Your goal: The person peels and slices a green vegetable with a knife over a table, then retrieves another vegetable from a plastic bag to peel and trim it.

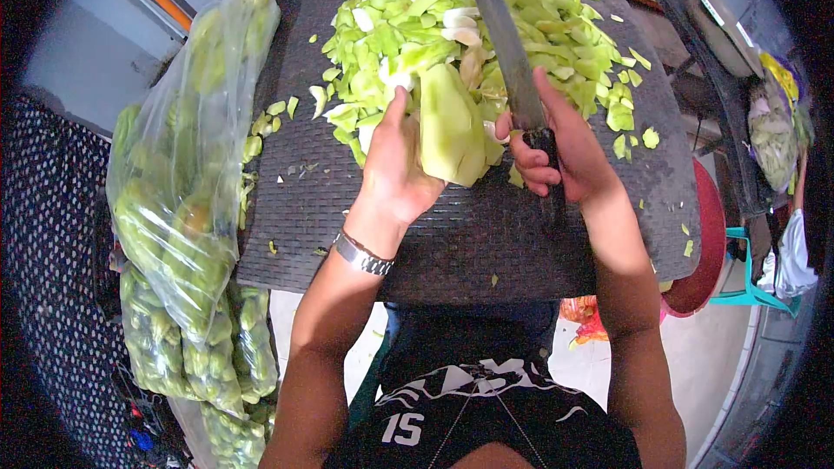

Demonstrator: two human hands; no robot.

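Observation:
My left hand (395, 152) is wrapped round the side of a peeled, pale green papaya (452, 126) with flat cut facets. In my right hand (565, 143) is the black handle of a large knife (508, 48), its grey blade pointing up and away from me. The blade stands just right of the papaya, apart from its body. Behind both hands lies a wide heap of green peelings (382, 35), with some whitish pieces among them.
The dark woven-pattern table (417, 252) carries scattered peel scraps. At its left, clear plastic bags (187, 182) bulge with green produce. A red round tub (704, 243) and a teal stool (747, 282) stand to the right.

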